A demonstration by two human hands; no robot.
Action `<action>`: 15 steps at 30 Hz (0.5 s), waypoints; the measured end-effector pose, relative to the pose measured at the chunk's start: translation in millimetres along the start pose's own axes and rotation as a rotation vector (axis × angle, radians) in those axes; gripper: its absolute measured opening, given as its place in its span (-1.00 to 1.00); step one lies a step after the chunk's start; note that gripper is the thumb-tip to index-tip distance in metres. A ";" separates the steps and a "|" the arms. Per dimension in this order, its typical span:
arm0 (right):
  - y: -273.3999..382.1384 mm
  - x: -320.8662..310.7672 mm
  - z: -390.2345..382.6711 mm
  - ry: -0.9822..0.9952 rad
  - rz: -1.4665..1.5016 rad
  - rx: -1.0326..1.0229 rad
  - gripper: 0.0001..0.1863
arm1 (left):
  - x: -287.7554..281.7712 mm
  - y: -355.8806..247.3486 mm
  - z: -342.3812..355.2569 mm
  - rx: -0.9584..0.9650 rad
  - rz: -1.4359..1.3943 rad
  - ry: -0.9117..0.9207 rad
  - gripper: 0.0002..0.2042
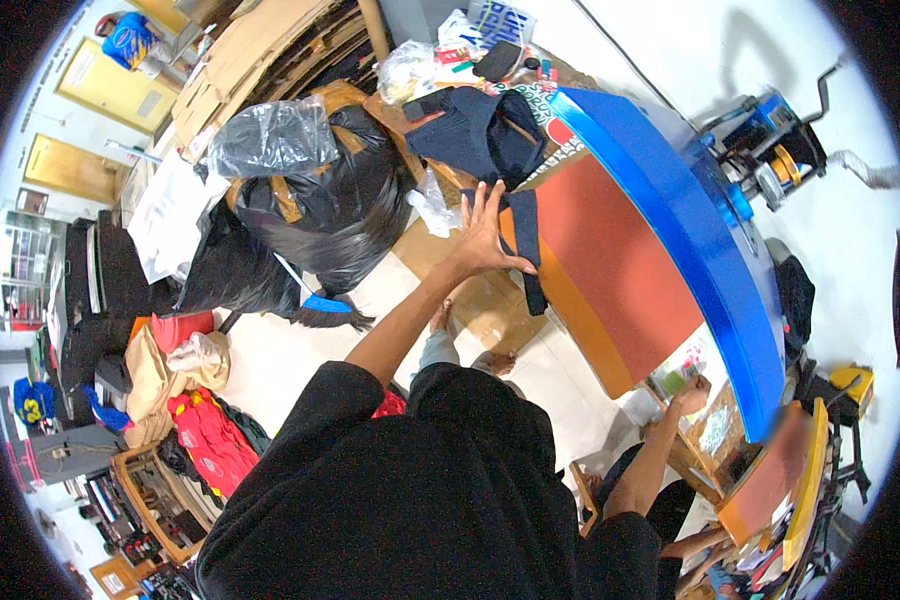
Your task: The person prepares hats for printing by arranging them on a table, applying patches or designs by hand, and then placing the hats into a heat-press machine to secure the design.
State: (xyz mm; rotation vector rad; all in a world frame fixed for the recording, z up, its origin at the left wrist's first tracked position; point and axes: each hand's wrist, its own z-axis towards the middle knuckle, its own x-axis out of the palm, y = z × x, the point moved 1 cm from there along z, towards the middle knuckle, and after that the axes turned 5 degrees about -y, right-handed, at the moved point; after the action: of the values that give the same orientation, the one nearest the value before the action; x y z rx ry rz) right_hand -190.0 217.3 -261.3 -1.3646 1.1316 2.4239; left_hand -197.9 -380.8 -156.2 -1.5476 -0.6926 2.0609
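My left hand (pixel 488 238) is open, its fingers spread over a narrow dark cloth (pixel 526 225) at the end of a reddish-brown pad (pixel 615 260). The thumb points toward the pad's orange edge. A large blue curved panel (pixel 685 220) stands over the pad's far side. My right hand (pixel 690 396) is at the pad's near right end, its fingers curled beside a white and green printed piece (pixel 678 375). What those fingers grip, if anything, is too small to tell. A dark garment (pixel 480 135) lies beyond my left hand.
Black plastic bags (pixel 320 210) are heaped on the left, with a blue-headed broom (pixel 325 304) before them. Flattened cardboard (pixel 260 60) stands behind. A cranked mechanism (pixel 770 150) sits beyond the blue panel. Another person's arm (pixel 698 543) shows at lower right.
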 end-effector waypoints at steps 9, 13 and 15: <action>-10.2 -12.2 11.0 0.033 -0.061 -0.154 -0.72 | 3.9 -0.8 -2.0 -0.081 0.012 0.011 0.49; -4.9 -31.8 13.9 0.007 0.307 -0.015 -0.75 | 3.4 2.2 -3.5 -0.112 -0.019 0.025 0.50; -2.8 -45.7 8.6 0.008 0.613 -0.107 -0.85 | 5.8 -1.8 2.6 -0.118 -0.047 0.069 0.50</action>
State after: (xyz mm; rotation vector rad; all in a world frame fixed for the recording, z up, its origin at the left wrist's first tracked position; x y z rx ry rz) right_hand -168.1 235.5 -224.4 -1.1775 1.6406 2.9185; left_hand -201.8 -376.0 -158.7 -1.6433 -0.8298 1.9540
